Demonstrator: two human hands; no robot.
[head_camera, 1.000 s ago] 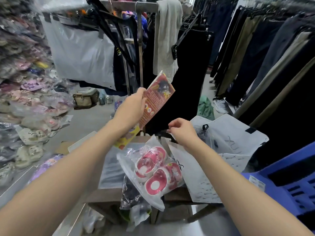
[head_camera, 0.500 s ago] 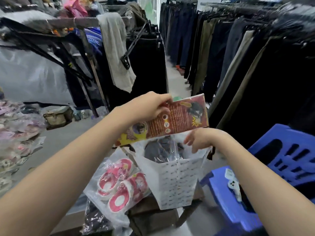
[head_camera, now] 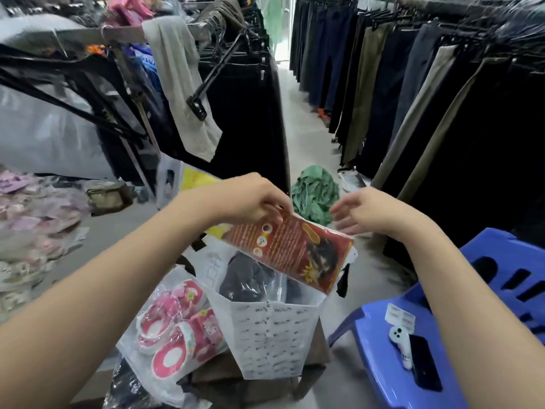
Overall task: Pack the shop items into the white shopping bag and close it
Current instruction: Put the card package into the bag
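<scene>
Left hand (head_camera: 250, 199) pinches the flat red printed packet (head_camera: 290, 250) by its upper end, tilted over the open white shopping bag (head_camera: 272, 335); right hand (head_camera: 367, 211) hovers beside it, fingers spread, grasping nothing.

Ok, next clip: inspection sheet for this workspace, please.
Surface: brown table, mostly covered.
Job's things: white shopping bag upright, mouth open, dark garment inside; red packet tilted over the mouth; bagged pink shoes beside the bag.
Clutter: white controller and black phone on blue chair.
Hands: left hand pinches the red packet; right hand open, holding nothing.
Cables: nothing seen.
Surroundings: racks of hanging trousers; green cloth on floor.
</scene>
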